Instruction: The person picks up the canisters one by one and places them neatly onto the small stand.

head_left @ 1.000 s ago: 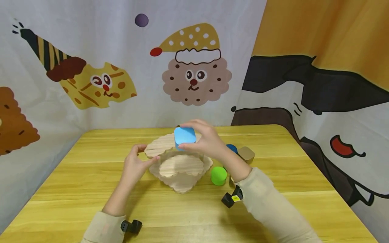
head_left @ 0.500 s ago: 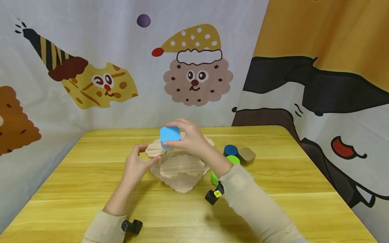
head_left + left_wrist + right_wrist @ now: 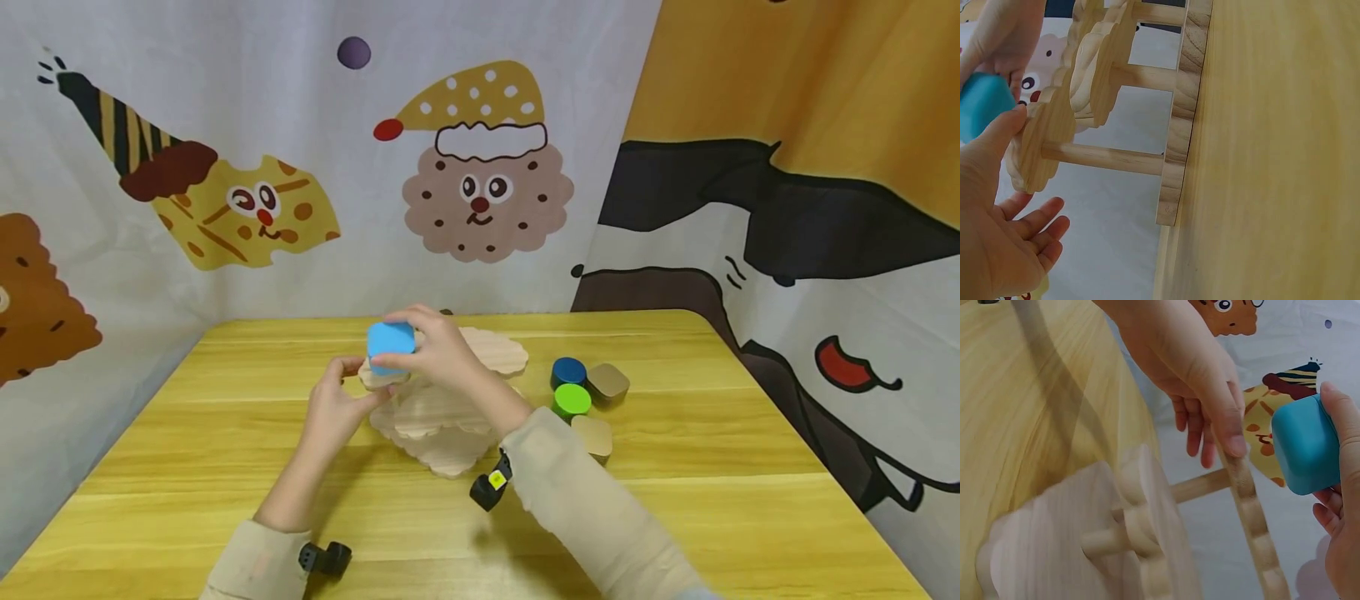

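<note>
Fingers of the right hand (image 3: 438, 354) are curled round a light-blue block (image 3: 391, 342), a rounded square piece, pinched between thumb and fingertips and held up off the wood, right over the left end of the top shelf of the wooden tiered stand (image 3: 450, 417). From the right wrist view the block (image 3: 1305, 450) sits just beside the scalloped shelf edge, not quite touching it as far as I can tell. Over to the left hand (image 3: 337, 408): it is at the stand's left side, thumb laid against the rim of that top shelf, the other fingers loose and slightly spread beneath it, gripping nothing. The left wrist view shows it well, thumb tip against the scalloped wood and the palm open below (image 3: 1004, 250), with the dowel posts running between the tiers. The stand itself rests on the yellow wooden table (image 3: 187, 467), roughly mid-table. To the right of it, well clear of both hands, a little cluster: a dark-blue round block (image 3: 568, 371), a green round block (image 3: 572, 399) just in front of it, a gold squarish block (image 3: 608, 382) beside them, and a tan block (image 3: 592, 437) nearest the right sleeve (image 3: 585, 500). Behind it all hangs a cartoon-printed curtain (image 3: 480, 183).
</note>
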A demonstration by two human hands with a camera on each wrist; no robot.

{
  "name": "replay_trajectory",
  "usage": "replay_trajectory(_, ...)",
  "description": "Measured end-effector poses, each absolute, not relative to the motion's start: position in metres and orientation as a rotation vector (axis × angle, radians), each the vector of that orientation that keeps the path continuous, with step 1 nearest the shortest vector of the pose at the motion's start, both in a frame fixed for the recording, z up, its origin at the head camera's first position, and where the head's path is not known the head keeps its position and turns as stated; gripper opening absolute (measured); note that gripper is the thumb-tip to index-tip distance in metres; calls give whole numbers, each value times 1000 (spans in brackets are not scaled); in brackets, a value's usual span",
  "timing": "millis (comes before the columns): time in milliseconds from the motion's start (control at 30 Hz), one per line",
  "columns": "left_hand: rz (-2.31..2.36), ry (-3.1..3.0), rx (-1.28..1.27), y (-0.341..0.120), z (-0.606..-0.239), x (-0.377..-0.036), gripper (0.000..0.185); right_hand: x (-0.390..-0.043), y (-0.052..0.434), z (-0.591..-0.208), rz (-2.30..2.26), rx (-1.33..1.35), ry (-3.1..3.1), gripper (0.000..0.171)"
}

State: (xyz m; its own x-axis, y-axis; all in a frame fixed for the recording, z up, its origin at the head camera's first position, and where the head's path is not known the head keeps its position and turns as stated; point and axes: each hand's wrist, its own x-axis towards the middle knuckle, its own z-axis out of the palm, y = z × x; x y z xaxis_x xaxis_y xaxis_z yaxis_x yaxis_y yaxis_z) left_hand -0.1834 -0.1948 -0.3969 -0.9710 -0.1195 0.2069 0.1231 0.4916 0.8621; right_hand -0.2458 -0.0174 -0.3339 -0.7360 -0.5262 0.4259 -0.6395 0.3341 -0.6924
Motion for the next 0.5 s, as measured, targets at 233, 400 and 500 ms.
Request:
replay_trajectory(233, -1458, -2504, 4, -195, -397, -184, 68, -247, -30, -341, 1361, 1036, -2493, 58)
replay_trajectory(400, -1457, -2509, 9, -196, -397, -183, 71, -246, -37, -345, 1335, 994, -2547, 60)
replay_trajectory(500, -1456, -2512, 12, -196, -397, -183, 72, -246, -39, -347, 1316, 969, -2575, 61)
